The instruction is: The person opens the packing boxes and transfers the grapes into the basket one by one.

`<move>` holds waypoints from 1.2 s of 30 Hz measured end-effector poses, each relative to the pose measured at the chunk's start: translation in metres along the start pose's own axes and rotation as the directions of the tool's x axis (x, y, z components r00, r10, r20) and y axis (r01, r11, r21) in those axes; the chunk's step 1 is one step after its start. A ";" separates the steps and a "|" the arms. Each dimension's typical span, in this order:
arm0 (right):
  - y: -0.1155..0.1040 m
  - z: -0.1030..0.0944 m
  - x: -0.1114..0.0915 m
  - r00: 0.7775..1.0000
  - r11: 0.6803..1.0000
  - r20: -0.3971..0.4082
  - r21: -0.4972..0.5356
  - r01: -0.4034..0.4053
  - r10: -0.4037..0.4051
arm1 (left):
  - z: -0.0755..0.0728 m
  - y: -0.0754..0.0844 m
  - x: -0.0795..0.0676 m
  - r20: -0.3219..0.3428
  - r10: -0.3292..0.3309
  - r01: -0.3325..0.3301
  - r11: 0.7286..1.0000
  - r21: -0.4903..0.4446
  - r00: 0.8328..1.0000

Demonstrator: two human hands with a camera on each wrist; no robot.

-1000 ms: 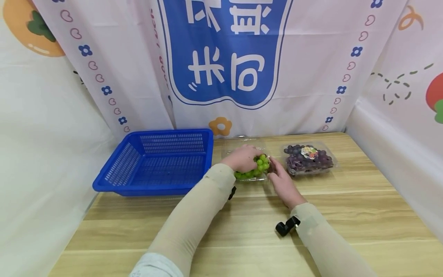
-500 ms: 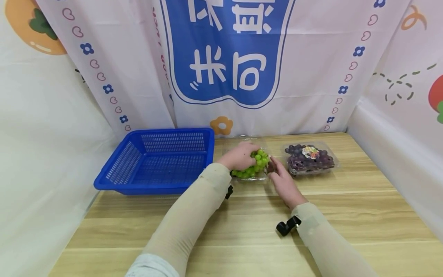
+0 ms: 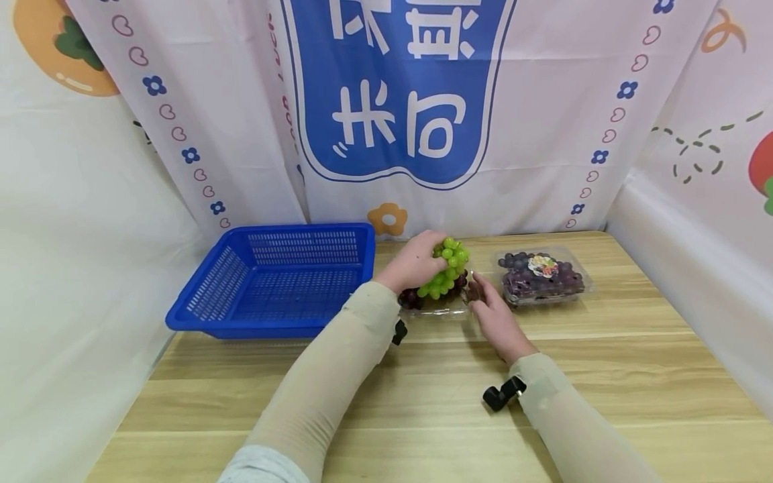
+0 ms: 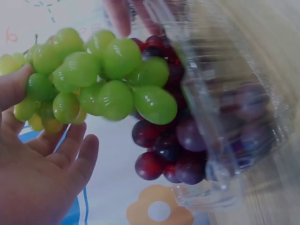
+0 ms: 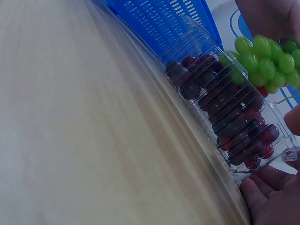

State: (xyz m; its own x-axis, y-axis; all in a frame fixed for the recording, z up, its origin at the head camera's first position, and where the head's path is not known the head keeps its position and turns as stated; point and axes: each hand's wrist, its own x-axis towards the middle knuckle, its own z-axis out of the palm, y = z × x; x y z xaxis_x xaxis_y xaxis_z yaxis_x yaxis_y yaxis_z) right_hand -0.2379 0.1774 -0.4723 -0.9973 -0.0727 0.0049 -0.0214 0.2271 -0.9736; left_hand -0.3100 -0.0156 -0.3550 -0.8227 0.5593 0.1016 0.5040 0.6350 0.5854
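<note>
My left hand (image 3: 418, 260) holds a bunch of green grapes (image 3: 448, 268) by its top end, thumb on one side and fingers on the other. The bunch hangs over a lidded clear plastic box (image 5: 187, 105) whose lid stands folded back. Inside lie dark red grapes (image 4: 190, 136), and the lowest green grapes overlap them in the left wrist view. At the box's right end, my right hand (image 3: 496, 322) grips the plastic, with its thumb above and fingers low around the corner in the right wrist view.
A blue slotted plastic basket (image 3: 272, 333) stands to the left of the box. To the right sits a second clear box (image 3: 546, 298) of dark grapes with a round sticker. A printed cloth (image 3: 543, 134) hangs behind the wooden table (image 3: 435, 416).
My left hand has lifted the green grapes up from the box, uncovering dark red grapes below. My right hand stays at the box's right end.
</note>
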 end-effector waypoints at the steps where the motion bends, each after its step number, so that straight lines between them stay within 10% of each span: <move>1: -0.001 0.000 0.000 1.000 1.000 -0.001 0.000 -0.005 0.005 | -0.001 0.000 -0.001 -0.017 -0.012 0.011 0.999 -0.034 1.000; 9: -0.023 0.001 -0.010 1.000 1.000 0.019 0.001 -0.013 0.013 | -0.011 0.000 -0.004 -0.113 -0.093 0.049 0.939 -0.341 0.989; 14: -0.037 0.003 -0.019 1.000 1.000 0.015 -0.013 -0.004 0.004 | -0.015 0.000 -0.006 -0.166 -0.179 0.061 0.836 -0.545 0.970; 25: -0.026 0.001 -0.014 1.000 1.000 0.019 -0.016 -0.004 0.005 | -0.032 -0.004 -0.010 -0.318 -0.382 -0.132 0.441 -0.888 0.867; 30: 0.001 0.000 -0.001 1.000 1.000 0.007 -0.015 0.014 -0.014 | -0.040 -0.009 -0.011 -0.316 -0.418 -0.238 0.230 -0.944 0.851; 33: 0.000 0.000 -0.003 1.000 1.000 0.011 -0.004 0.010 -0.010 | -0.045 -0.012 -0.012 -0.302 -0.435 -0.220 0.230 -0.948 0.848; 36: -0.001 0.001 -0.003 1.000 1.000 0.016 0.002 0.014 -0.014 | -0.053 -0.016 -0.013 -0.307 -0.438 -0.185 0.300 -0.936 0.845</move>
State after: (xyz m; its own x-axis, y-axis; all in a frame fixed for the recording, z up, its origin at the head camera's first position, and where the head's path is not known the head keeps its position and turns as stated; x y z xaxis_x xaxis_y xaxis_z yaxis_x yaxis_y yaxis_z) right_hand -0.2353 0.1768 -0.4719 -0.9957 -0.0910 0.0154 -0.0356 0.2244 -0.9739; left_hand -0.3206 -0.0610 -0.3233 -0.9966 0.0303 0.0763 0.0571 -0.4119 0.9095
